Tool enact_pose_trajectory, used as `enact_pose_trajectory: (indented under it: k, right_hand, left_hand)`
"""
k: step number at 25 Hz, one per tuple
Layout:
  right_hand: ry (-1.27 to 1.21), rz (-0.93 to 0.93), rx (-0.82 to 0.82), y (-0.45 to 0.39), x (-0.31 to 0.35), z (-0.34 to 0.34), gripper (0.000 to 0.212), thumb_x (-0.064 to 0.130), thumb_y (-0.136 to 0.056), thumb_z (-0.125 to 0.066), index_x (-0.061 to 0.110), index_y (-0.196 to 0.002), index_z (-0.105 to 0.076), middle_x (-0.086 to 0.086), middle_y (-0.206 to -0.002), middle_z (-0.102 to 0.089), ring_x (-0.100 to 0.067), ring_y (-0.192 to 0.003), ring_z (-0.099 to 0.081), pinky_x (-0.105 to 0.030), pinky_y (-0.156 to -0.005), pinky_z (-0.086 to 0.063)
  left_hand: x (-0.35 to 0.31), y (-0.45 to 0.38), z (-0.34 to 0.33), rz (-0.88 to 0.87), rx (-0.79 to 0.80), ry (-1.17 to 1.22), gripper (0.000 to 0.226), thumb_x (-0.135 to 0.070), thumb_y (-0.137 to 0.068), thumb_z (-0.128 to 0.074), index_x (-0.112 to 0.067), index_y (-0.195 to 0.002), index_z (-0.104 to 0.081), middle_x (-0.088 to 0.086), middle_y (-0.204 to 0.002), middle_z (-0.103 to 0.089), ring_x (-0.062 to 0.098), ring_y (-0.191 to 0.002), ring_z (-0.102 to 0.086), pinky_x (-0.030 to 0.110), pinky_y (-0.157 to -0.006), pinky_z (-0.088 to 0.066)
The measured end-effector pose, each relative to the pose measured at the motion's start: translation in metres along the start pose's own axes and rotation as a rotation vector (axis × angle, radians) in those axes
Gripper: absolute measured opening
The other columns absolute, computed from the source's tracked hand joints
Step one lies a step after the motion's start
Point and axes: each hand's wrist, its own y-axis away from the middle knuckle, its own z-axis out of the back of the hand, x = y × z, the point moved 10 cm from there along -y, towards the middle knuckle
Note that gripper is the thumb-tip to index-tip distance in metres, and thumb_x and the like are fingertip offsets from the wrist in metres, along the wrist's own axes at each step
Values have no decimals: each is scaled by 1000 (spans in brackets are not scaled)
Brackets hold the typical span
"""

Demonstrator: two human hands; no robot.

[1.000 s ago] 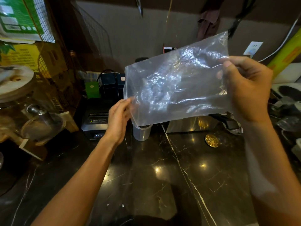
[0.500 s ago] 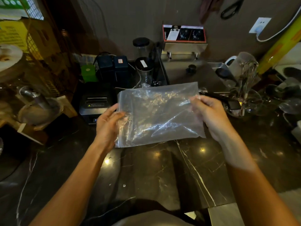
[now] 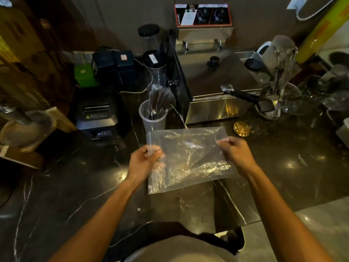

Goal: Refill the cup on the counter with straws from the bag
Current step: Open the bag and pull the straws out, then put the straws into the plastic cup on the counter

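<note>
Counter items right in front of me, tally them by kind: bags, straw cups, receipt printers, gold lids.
Clear plastic bag, held by left hand and right hand: 1
Cup of straws: 1
Receipt printer: 1
Gold lid: 1
Total: 4

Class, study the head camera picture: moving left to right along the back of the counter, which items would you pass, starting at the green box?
green box → receipt printer → cup holding straws → steel fryer → gold lid → whisk.
</note>
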Motion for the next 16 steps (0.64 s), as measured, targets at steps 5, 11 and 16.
enact_pose_trajectory:
  k: [5,11,16]
  right_hand:
    - [-19,-73,-96,-10,-33,25,18,23,-99,-71,10,-87,-67,-2,-70,-65,-11,-59,-60,-28,-54,-49]
    - [260,-64,-221,-27,-42,62,32,31,-101,-67,8,-122,-63,-10,-109,-70,-31,-102,-69,-50,-91,-58]
    - [467,-60,-298,-33,-48,86,61,34,-101,-64,8,-151,-41,-18,-145,-56,-39,-123,-64,-56,-102,-53]
  left_hand:
    - [17,-16,-29,59,4,0,19,-7,-93,-72,5,-108,-71,11,-91,-77,17,-80,-76,24,-68,-64]
    - [26,-47,-75,136,-16,-34,8,-5,-93,-74,-12,-98,-73,11,-95,-76,22,-85,-75,23,-66,-64]
    - [47,-70,-111,215,45,-180,18,-8,-90,-77,-9,-106,-69,17,-108,-76,32,-97,-76,42,-81,-65]
